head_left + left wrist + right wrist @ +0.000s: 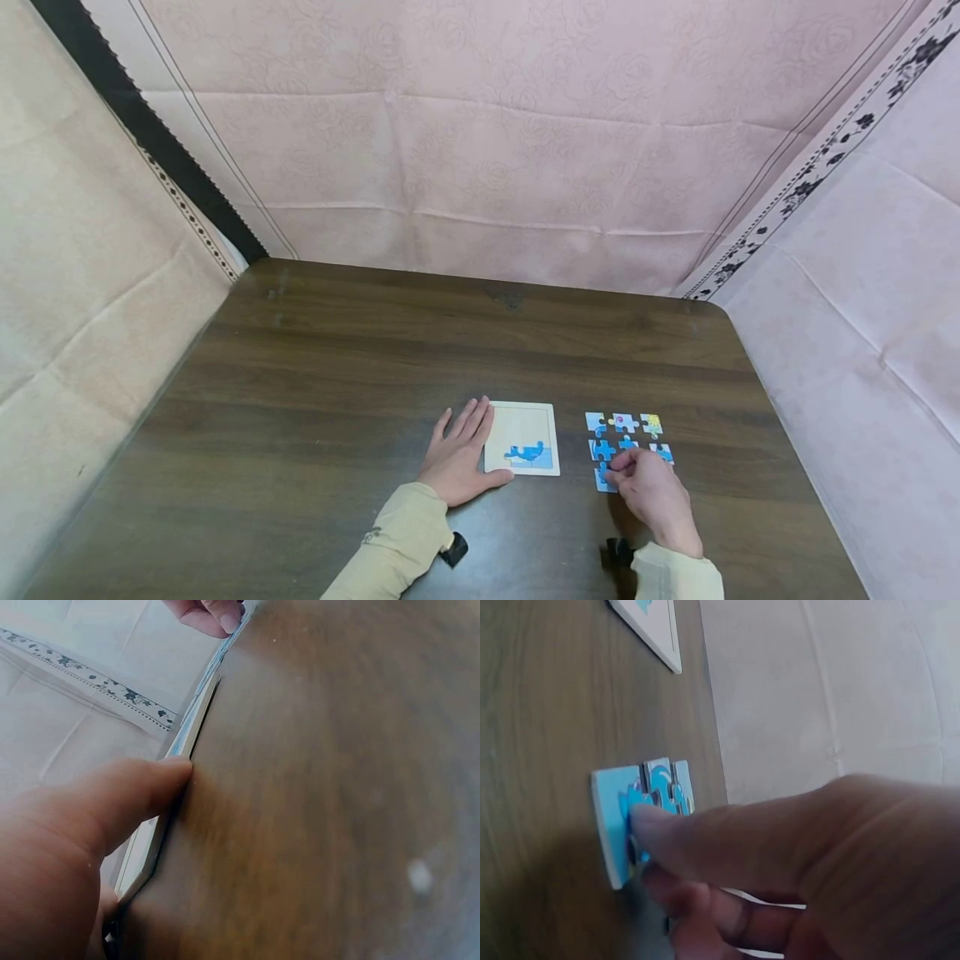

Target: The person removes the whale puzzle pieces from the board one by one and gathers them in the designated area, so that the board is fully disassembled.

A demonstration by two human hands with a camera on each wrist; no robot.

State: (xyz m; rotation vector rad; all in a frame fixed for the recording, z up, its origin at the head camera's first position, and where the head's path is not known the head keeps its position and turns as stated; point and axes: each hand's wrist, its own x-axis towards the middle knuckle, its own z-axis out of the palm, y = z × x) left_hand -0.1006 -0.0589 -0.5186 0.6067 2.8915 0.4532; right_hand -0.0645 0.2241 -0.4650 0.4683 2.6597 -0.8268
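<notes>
My left hand (pixel 461 467) rests with straight fingers along the left edge of a square puzzle board (pixel 517 417). Its thumb touches the board's near edge in the left wrist view. Blue picture pieces (pixel 536 456) lie in the lower part of the board's recess. To the right, my right hand (pixel 656 492) bends over loose jigsaw pieces (pixel 625 423) laid in rows. Its thumb and curled fingers pinch the near-left puzzle piece (pixel 615 817), which lies flat on the table in the right wrist view. Part of that piece is hidden by the thumb.
A dark wood-grain table (pixel 360 350) carries the board and the pieces. Pale patterned cloth (pixel 487 150) hangs behind it and on both sides. Each wrist wears a black device, such as the one (pixel 454 550) on the left.
</notes>
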